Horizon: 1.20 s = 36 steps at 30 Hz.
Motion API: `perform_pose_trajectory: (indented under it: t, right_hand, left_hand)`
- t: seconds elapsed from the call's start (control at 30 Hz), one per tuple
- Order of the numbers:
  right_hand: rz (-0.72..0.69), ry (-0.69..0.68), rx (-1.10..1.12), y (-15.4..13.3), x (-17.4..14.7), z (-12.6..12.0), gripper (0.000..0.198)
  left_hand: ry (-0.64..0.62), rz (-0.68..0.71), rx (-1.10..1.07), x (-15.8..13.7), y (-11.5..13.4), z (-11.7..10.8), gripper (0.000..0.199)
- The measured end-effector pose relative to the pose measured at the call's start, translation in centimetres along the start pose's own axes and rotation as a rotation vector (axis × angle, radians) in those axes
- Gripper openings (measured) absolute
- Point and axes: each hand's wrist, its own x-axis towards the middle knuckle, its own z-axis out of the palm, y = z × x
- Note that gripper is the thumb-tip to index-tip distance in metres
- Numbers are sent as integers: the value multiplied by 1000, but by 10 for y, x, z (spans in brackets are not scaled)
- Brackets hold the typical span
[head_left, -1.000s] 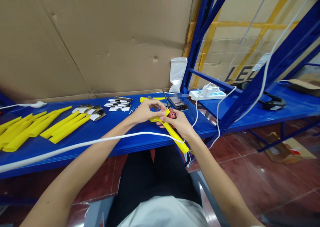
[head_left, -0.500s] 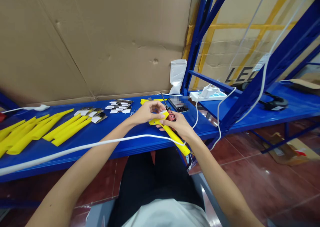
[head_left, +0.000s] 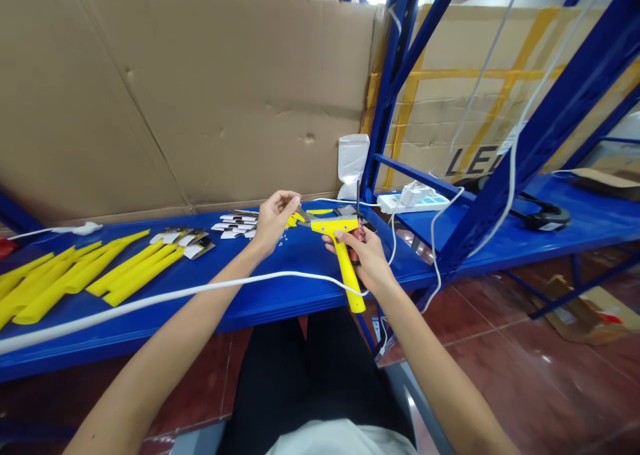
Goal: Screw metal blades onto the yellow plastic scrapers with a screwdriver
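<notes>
My right hand is closed around a yellow T-shaped scraper, its handle angled down towards me. A screwdriver with a red and black handle sits in the same hand, its dark shaft pointing up. To the left of the scraper head, my left hand has thumb and fingers pinched together. A thin grey piece shows by those fingertips; whether they hold it I cannot tell. Small yellow parts and tiny pale bits lie beside this hand on the blue bench.
Yellow handles and scrapers with black-and-white heads lie to the left. Stacked white-and-dark pieces are behind my left hand. A white cable crosses in front. A phone, power strip and blue post stand rightward.
My left hand has come off the scraper head and moved left and back. The scraper has turned its flat head into view, in my right hand. The head view has tilted up.
</notes>
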Motion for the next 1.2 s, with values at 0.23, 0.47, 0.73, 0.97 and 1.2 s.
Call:
perform_pose_trajectory:
  t: [0.23,0.47,0.73,0.97,1.2]
  right_hand:
    - [-48,40,21,-14,-5,2,50]
    - [-183,175,-65,-16,-1,0,51]
    - [-232,231,-118,-17,-3,-1,45]
    - [-298,254,-169,-19,-8,-4,44]
    - [-328,143,-426,-30,-25,10,44]
  left_hand:
    - [-38,416,388,-30,37,16,21]
    - [-146,460,782,-102,63,68,64]
    - [-53,317,879,-112,54,108,76]
    - [-93,158,949,-108,59,122,70]
    - [19,103,826,-124,41,100,63]
